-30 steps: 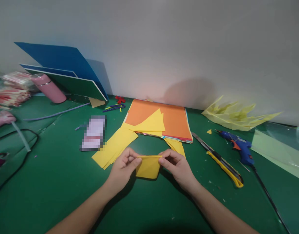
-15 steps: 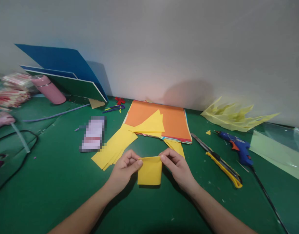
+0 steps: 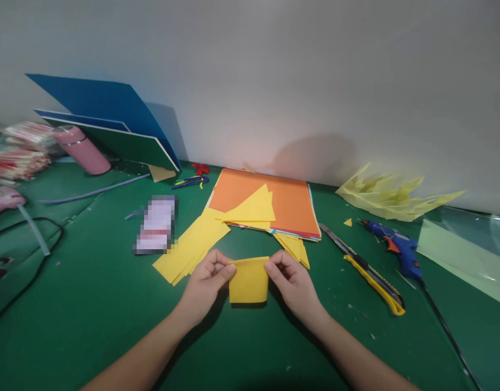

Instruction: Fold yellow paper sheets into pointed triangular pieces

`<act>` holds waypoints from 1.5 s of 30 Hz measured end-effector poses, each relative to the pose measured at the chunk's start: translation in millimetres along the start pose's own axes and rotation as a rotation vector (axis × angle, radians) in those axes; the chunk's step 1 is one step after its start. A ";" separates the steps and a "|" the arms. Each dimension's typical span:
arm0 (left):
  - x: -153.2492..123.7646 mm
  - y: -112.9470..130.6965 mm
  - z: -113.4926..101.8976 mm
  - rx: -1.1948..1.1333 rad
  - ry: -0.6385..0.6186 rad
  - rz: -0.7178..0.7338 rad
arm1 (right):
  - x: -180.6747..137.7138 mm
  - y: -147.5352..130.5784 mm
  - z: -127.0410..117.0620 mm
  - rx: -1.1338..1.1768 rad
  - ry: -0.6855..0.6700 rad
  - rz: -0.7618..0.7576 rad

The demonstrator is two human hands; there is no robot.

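A small folded piece of yellow paper (image 3: 249,281) is held just above the green table, its far edge tilted a little up on the right. My left hand (image 3: 209,279) pinches its upper left corner between thumb and fingers. At the upper right corner, my right hand (image 3: 291,278) has the same kind of pinch. Beyond my hands, yellow paper strips (image 3: 193,241) lie fanned out on the left. Yellow folded triangles (image 3: 252,207) rest on a stack of coloured paper with an orange sheet (image 3: 291,203) on top. More yellow pieces (image 3: 293,247) lie behind my right hand.
On the right lie a utility knife (image 3: 372,279) with its blade out, a blue glue gun (image 3: 397,244) with a cord, and a pale yellow folded-paper piece (image 3: 392,195). Leftward are a blurred-out phone (image 3: 156,224), a pink bottle (image 3: 82,149), leaning boards (image 3: 107,103) and a pink glue gun (image 3: 7,201).
Both hands have shifted the folded paper slightly away from me, and my right hand has raised its corner a little. The things on the table have stayed put.
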State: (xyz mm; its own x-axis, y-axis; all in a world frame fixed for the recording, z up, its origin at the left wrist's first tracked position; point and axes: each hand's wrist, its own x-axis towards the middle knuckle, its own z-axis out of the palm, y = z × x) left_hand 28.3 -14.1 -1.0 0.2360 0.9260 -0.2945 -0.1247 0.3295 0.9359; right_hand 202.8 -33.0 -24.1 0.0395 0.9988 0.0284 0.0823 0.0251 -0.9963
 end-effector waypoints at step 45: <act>-0.2 3.8 -0.4 -0.082 0.077 0.048 | -3.2 7.1 -0.2 -0.279 -0.187 -0.125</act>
State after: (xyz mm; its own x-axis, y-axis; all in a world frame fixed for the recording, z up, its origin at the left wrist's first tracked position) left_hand 27.3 -13.0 2.6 0.1537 0.9515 -0.2665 -0.2131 0.2953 0.9313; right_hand 203.5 -35.9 -31.3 -0.1686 0.9798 0.1077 0.3451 0.1610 -0.9246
